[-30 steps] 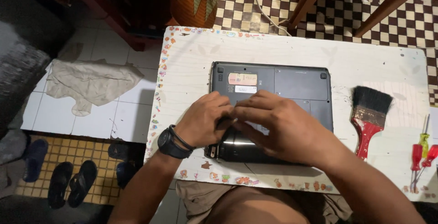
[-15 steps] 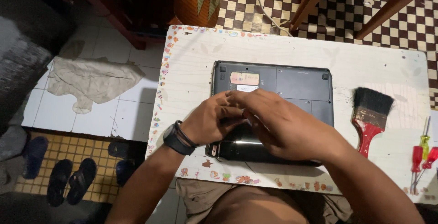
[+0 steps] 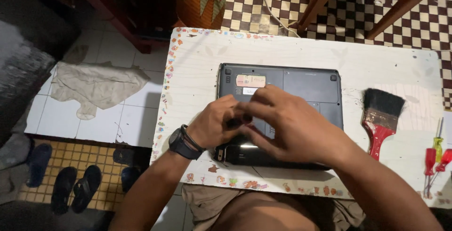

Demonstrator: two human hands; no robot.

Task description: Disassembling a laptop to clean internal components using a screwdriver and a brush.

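Head view — both hands (image 3: 254,122) pressed together atop upturned laptop (image 3: 301,82) — grip unclear.

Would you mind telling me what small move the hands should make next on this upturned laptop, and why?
Probably lift the right hand slightly aside. It covers the left hand's fingertips, which meet over the near part of the upturned laptop on the table, hiding whatever small dark part they pinch there. Uncovering the spot would likely help before reaching for the screwdrivers beside the brush.
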